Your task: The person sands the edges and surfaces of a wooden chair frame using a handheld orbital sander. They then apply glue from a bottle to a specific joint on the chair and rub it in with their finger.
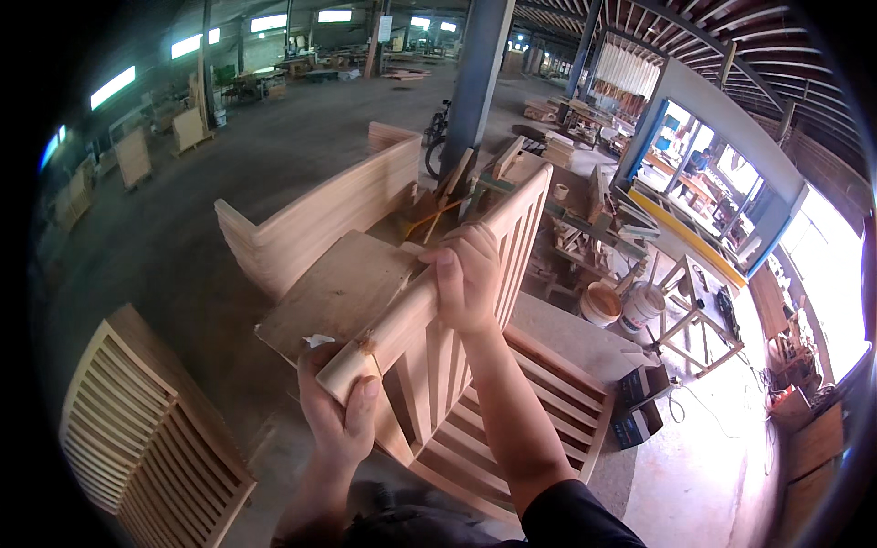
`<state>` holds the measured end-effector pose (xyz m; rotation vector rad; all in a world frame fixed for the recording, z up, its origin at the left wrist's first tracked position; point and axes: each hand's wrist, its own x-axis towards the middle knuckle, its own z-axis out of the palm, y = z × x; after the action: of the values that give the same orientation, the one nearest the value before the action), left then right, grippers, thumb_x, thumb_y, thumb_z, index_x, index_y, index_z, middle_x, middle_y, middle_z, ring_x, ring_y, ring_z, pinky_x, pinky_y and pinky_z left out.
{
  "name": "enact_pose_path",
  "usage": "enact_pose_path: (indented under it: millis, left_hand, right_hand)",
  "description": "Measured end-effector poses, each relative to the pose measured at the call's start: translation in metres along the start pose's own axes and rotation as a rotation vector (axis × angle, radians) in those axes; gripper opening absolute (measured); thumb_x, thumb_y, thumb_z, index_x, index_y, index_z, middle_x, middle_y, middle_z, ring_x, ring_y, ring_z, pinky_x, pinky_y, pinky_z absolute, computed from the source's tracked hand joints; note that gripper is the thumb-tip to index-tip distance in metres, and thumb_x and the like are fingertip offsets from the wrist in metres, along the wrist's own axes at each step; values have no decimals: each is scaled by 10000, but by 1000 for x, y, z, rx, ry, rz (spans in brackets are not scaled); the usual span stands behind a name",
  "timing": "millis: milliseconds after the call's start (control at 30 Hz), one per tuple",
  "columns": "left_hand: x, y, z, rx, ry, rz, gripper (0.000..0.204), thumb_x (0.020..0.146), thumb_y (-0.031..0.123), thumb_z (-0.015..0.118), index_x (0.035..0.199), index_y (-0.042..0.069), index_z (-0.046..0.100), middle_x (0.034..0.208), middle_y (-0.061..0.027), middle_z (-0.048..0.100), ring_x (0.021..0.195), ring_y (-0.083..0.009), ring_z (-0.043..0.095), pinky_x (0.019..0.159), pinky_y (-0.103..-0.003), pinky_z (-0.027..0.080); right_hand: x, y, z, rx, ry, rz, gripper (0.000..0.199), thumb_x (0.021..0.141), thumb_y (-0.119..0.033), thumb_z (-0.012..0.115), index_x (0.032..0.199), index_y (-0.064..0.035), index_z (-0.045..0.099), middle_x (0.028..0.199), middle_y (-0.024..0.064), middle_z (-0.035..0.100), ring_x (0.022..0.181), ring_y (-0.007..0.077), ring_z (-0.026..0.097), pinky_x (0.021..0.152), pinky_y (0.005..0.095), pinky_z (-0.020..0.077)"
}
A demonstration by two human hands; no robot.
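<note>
A slatted wooden bench (429, 331) of pale bare wood stands before me, its seat slats (484, 438) low and its back rail running away to the upper right. My left hand (338, 406) is wrapped round the near end of that top rail, thumb on the end face. A small white scrap (319, 341) shows by its fingertips; whether they hold it I cannot tell. Farther along, my right hand (468, 279) closes over the same rail, fingers curled on its far side. Between the hands, a brown patch (367, 346) marks the wood where an upright meets the rail.
Behind the rail lies a flat wooden board (343, 283), with stacked curved panels (333, 205) beyond. Stacked slatted pieces (151, 429) stand at lower left. To the right are buckets (600, 303), black boxes (637, 406) and a small wooden stand (699, 315). A grey pillar (472, 82) rises ahead.
</note>
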<state>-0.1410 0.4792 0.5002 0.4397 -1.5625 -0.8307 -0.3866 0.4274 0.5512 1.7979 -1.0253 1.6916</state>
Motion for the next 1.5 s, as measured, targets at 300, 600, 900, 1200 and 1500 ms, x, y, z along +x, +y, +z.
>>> enact_pose_path:
  millis: [300,600,900,1200,1500]
  left_hand:
    - [-30,-133,-100,150,72,-482,347,1071,366,636,1130,32,708,937,-133,746,861,-228,732,749,-386,570]
    - [-154,-253,-110,650,-484,-474,120,905,149,690,929,76,783,960,-168,772,883,-333,762,748,-461,569]
    - [-189,-388,-49,917,-922,-461,248,932,122,582,922,22,808,964,-208,766,977,-398,743,860,-488,575]
    - [-214,-420,-58,1009,-1099,-482,189,893,66,651,960,42,827,1044,-219,778,1008,-383,754,882,-487,589]
    - [-118,-331,-97,753,-693,-205,147,871,139,672,901,36,774,890,-222,746,908,-424,729,853,-521,565]
  right_hand:
    - [-13,3,-14,-84,-62,99,442,1081,-269,433,894,-7,736,884,107,708,785,221,639,748,367,493]
    - [-6,1,5,-158,-119,8,434,1045,-237,401,858,8,707,867,116,688,836,263,644,812,387,493]
    - [-4,1,-1,-177,-116,43,442,1035,-277,445,826,-3,722,847,131,694,816,280,647,780,399,494]
    - [4,-11,5,-69,-119,95,472,1063,-290,443,810,10,705,867,153,640,830,282,613,793,384,476]
    - [2,-1,-3,-77,-87,34,356,1003,-221,489,784,-28,691,798,126,640,798,327,593,800,419,456]
